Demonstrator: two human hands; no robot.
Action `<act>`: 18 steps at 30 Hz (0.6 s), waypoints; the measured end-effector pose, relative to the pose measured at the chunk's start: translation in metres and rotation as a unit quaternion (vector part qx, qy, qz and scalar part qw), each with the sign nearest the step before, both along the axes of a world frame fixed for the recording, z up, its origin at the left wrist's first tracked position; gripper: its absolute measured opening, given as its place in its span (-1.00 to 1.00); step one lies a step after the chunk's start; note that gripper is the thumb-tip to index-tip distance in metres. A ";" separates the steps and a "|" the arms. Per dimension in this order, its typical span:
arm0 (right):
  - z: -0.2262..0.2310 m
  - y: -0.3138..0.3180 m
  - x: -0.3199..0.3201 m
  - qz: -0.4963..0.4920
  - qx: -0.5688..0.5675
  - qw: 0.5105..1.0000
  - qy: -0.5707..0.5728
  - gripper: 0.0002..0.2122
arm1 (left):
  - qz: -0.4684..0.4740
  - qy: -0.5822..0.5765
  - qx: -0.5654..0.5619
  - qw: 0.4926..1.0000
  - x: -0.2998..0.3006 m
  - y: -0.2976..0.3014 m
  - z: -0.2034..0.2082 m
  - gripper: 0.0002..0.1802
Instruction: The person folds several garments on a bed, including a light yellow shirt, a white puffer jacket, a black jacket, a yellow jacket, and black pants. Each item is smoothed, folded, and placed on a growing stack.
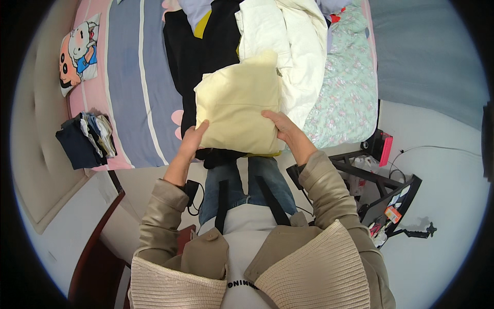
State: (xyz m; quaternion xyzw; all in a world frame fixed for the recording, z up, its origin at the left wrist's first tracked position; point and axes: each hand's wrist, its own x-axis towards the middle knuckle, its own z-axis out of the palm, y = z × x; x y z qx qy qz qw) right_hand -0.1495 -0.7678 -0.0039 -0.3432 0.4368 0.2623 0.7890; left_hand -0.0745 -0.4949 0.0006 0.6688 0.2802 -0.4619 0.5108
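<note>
A folded pale-yellow garment [239, 105] is held between my two hands at the near edge of the bed; its exact kind does not show. My left hand [192, 141] grips its lower left side, thumb on top and the other fingers hidden beneath. On the right side, my right hand [284, 127] holds it the same way. Behind and left of it lie black clothes [186, 56], spread out, with part of them hanging at the bed's edge. White clothing [303, 56] lies behind it to the right.
The bed carries a blue-grey striped sheet [126, 67] and a green floral cover [347, 92]. A cartoon pillow [80, 55] lies at the left, with a stack of folded clothes [87, 139] nearer me. A black-framed stand [383, 185] with small items is at the right.
</note>
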 end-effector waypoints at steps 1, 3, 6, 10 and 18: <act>0.009 0.002 -0.005 -0.018 -0.002 1.000 -0.009 -0.54 | -0.013 -0.012 -0.027 0.999 0.001 0.003 0.012 -0.32; 0.028 0.006 -0.013 -0.056 -0.016 0.998 -0.020 -0.55 | -0.022 -0.011 -0.088 0.996 0.008 0.002 0.031 -0.33; 0.067 0.006 -0.037 -0.128 -0.048 0.989 -0.047 -0.56 | -0.028 -0.024 -0.152 0.988 0.007 -0.006 0.054 -0.40; 0.122 -0.009 -0.071 -0.245 -0.121 0.958 -0.081 -0.56 | -0.042 -0.024 -0.187 0.981 0.004 -0.028 0.063 -0.50; 0.205 -0.088 -0.111 -0.404 -0.327 0.815 -0.255 -0.54 | -0.154 -0.031 -0.131 0.979 -0.036 -0.050 0.046 -0.54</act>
